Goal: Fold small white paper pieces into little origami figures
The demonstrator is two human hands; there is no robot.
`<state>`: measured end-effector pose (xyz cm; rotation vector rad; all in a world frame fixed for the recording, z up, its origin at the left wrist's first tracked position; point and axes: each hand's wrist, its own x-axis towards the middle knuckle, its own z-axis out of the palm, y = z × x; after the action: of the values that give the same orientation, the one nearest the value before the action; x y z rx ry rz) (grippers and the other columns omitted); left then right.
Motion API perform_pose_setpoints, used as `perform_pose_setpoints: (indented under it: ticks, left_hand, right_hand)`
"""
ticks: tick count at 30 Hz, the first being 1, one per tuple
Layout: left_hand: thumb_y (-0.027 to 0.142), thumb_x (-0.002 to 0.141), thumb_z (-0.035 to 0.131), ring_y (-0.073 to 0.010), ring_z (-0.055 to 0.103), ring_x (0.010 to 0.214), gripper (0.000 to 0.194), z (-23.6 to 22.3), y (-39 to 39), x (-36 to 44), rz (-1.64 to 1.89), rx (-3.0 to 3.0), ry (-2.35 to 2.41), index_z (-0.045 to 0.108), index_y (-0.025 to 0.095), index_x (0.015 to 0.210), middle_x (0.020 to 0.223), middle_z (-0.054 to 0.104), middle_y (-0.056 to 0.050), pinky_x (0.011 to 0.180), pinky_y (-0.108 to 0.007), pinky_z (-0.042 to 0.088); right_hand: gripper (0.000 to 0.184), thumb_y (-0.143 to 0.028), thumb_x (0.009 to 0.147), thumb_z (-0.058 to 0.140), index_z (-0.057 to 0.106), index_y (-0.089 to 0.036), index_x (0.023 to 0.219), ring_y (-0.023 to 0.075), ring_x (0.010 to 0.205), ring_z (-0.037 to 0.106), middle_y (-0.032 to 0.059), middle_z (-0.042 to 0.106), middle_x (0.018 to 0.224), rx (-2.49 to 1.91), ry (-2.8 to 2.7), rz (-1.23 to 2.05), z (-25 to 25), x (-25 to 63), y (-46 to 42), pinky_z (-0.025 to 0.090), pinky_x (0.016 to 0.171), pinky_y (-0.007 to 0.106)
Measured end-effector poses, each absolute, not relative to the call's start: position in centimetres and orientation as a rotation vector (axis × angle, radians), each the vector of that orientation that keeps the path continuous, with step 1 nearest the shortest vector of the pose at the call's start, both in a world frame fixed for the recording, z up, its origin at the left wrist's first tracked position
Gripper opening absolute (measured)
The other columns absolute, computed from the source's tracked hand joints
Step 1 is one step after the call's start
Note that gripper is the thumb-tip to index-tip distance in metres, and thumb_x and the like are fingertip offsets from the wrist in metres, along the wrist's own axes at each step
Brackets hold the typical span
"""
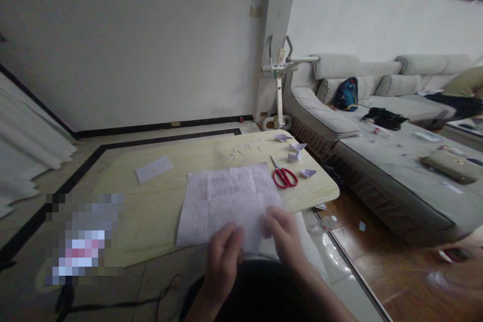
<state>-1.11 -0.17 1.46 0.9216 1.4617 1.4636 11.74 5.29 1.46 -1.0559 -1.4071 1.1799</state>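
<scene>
Observing both hands at the near edge of the pale wood counter (139, 224), with a printed sheet (230, 196) between them. The sheet lies nearly flat, crossed by crease lines; its near edge reaches the counter's near edge, close to the body, probably so that both hands can work it without stretching.

Left hand (223, 250): fingers drawn narrow, thumb against index, apparently pinching the sheet's near edge. Right hand (284, 234): fingers curled over the near right part of the sheet; motion blur, so cannot tell whether they grip or only rest. Hands set apart, presumably to steady the paper from two sides.

Red-handled scissors (284, 172) lie right of the sheet, blades pointing far; likely placed there to be reachable yet off the paper. Boat-shaped paper folds (308, 173) line the right end, perhaps kept aside from the work area. Thin paper scraps (233, 155) lie beyond the sheet's far edge. A white paper rectangle (154, 169) lies far left, well apart.
</scene>
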Motion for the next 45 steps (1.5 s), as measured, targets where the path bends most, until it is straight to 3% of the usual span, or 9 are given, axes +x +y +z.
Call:
perform_pose_setpoints:
  ticks: [4, 6, 9, 13, 17, 20, 23, 27, 45]
  left_hand:
    - [0.041, 0.070, 0.068, -0.0088, 0.042, 0.038, 0.030, 1.3, 0.5, -1.6, 1.513, 0.644, 1.502, 0.052, 0.019, 0.057, 0.050, 0.043, 0.007, 0.035, -0.019, 0.034]
    - [0.041, 0.067, 0.068, -0.0091, 0.042, 0.036, 0.026, 1.0, 0.9, -1.9, 1.514, 0.557, 1.495, 0.056, 0.019, 0.062, 0.051, 0.048, 0.006, 0.032, -0.019, 0.034]
    - [0.043, 0.071, 0.065, -0.0100, 0.043, 0.038, 0.027, 0.5, 1.2, -2.3, 1.484, 0.590, 1.423, 0.055, 0.019, 0.063, 0.050, 0.049, 0.006, 0.033, -0.020, 0.033]
    - [0.055, 0.084, 0.050, -0.0111, 0.040, 0.041, 0.047, 0.3, 1.1, -2.3, 1.461, 0.801, 1.342, 0.049, 0.020, 0.053, 0.045, 0.044, 0.004, 0.040, -0.022, 0.034]
    - [0.049, 0.085, 0.052, -0.0143, 0.047, 0.052, 0.035, 1.2, 0.8, -1.5, 1.562, 0.984, 1.503, 0.058, 0.019, 0.068, 0.055, 0.051, 0.003, 0.049, -0.023, 0.039]
    - [0.043, 0.082, 0.058, -0.0166, 0.055, 0.061, 0.024, 2.2, 0.6, -0.9, 1.568, 1.016, 1.543, 0.060, 0.020, 0.079, 0.064, 0.059, 0.001, 0.054, -0.023, 0.043]
    - [0.043, 0.083, 0.058, -0.0142, 0.049, 0.053, 0.030, 2.8, 0.2, -0.8, 1.550, 1.078, 1.559, 0.050, 0.022, 0.064, 0.054, 0.049, 0.004, 0.051, -0.022, 0.041]
    - [0.043, 0.083, 0.057, -0.0111, 0.037, 0.047, 0.035, 2.7, -0.1, -1.2, 1.498, 1.085, 1.582, 0.043, 0.022, 0.058, 0.049, 0.037, 0.007, 0.046, -0.021, 0.034]
    - [0.043, 0.081, 0.057, -0.0124, 0.038, 0.052, 0.036, 3.3, -1.3, -1.9, 1.379, 1.048, 1.512, 0.044, 0.021, 0.056, 0.054, 0.039, 0.004, 0.046, -0.021, 0.035]
  right_hand:
    - [0.015, -0.022, 0.091, 0.052, 0.066, -0.018, 0.095, 0.0172, 0.069, 0.060, 0.0042, 0.065, 0.078, -1.017, -1.532, 0.838, 1.6, 11.9, 5.2, 0.050, 0.063, 0.028]
    - [0.029, -0.013, 0.088, 0.054, 0.063, -0.020, 0.115, 0.0223, 0.096, 0.062, 0.0108, 0.065, 0.109, -0.926, -1.733, 0.587, 1.7, 12.0, 5.1, 0.052, 0.083, 0.036]
    - [0.036, -0.007, 0.081, 0.058, 0.067, -0.023, 0.113, 0.0302, 0.124, 0.048, 0.0133, 0.057, 0.131, -0.800, -2.008, 0.358, 1.9, 11.9, 4.8, 0.043, 0.100, 0.046]
    - [0.011, -0.013, 0.085, 0.061, 0.069, -0.020, 0.084, 0.0233, 0.087, 0.062, 0.0064, 0.070, 0.085, -0.820, -1.956, 0.499, 2.3, 11.8, 4.7, 0.049, 0.079, 0.036]
    - [0.024, -0.027, 0.083, 0.066, 0.057, -0.018, 0.063, 0.0140, 0.057, 0.050, -0.0022, 0.054, 0.058, -1.046, -1.632, 0.990, 2.6, 11.9, 4.6, 0.041, 0.055, 0.025]
    - [0.032, -0.036, 0.080, 0.068, 0.051, -0.018, 0.059, 0.0119, 0.053, 0.045, -0.0043, 0.047, 0.054, -1.086, -1.489, 1.265, 2.8, 11.8, 4.5, 0.036, 0.050, 0.023]
    - [0.038, -0.044, 0.083, 0.064, 0.051, -0.018, 0.057, 0.0118, 0.052, 0.046, -0.0036, 0.047, 0.053, -1.068, -1.434, 1.380, 2.8, 11.7, 4.4, 0.036, 0.049, 0.023]
    - [0.041, -0.048, 0.083, 0.062, 0.051, -0.018, 0.057, 0.0115, 0.051, 0.043, -0.0039, 0.045, 0.052, -1.074, -1.438, 1.390, 3.0, 11.7, 4.3, 0.034, 0.048, 0.022]
    - [0.040, -0.046, 0.077, 0.064, 0.041, -0.020, 0.056, 0.0101, 0.050, 0.033, -0.0056, 0.035, 0.053, -1.085, -1.389, 1.468, 4.2, 11.5, 3.2, 0.027, 0.043, 0.020]
